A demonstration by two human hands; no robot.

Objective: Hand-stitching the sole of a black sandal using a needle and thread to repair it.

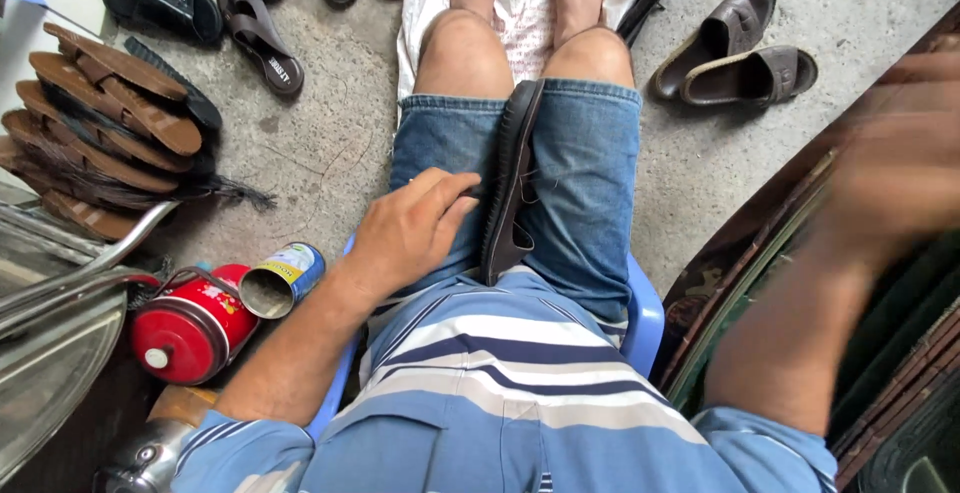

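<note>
Lying open-mouthed, tin can [281, 280] beside red canister [190, 327].

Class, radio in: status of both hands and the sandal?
Left hand open, resting on thigh, touching sandal. Sandal wedged between knees. Right hand raised, blurred, grip unclear.

red canister [190, 328] | open tin can [281, 279] | brown sandal pair [735, 48] | stacked soles [100, 123] | blue chair [645, 318]

Rough grey concrete floor [330, 143] under even daylight. A blue plastic chair [645, 318] sits at centre, a white woven sack [525, 13] spread ahead of it. Brown sandals [740, 53] lie far right, stacked soles [100, 123] far left, red canister [190, 328] nearby.
</note>
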